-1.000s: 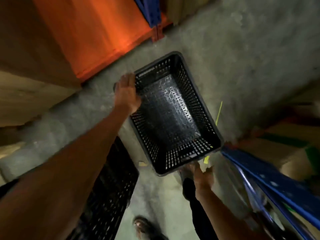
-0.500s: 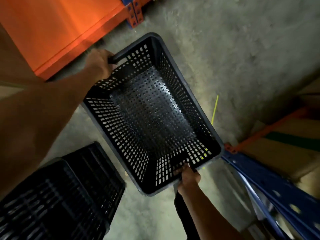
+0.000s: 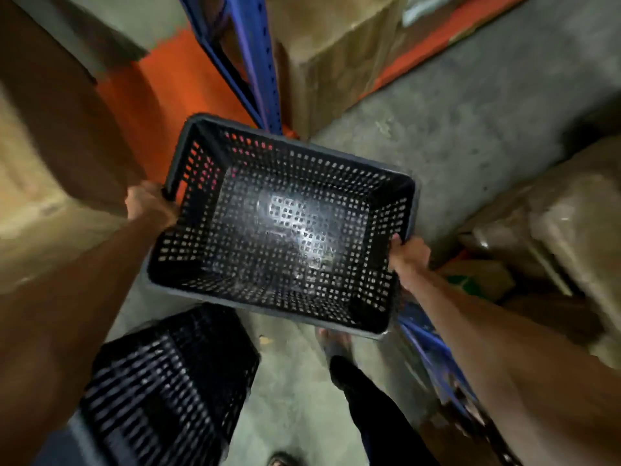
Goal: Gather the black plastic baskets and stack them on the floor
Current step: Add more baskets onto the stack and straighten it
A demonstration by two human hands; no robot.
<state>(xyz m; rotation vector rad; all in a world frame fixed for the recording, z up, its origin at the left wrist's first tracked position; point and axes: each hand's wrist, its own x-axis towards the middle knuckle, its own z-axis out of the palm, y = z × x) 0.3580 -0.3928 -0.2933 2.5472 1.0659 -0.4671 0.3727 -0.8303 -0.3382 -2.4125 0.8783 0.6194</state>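
Above a grey concrete floor (image 3: 470, 136), between blue steel racking (image 3: 260, 62) and brown cardboard boxes (image 3: 329, 55): empty black perforated plastic basket (image 3: 289, 227), lifted and swung crosswise within the last second. Gripped at opposite short ends, left hand (image 3: 149, 206) and right hand (image 3: 408, 252) both curled over the rim. Second black plastic basket (image 3: 168, 388) low at the left, now just beneath the carried one's near edge (blurred, attitude unclear). Probably lined up for nesting; not yet set down.
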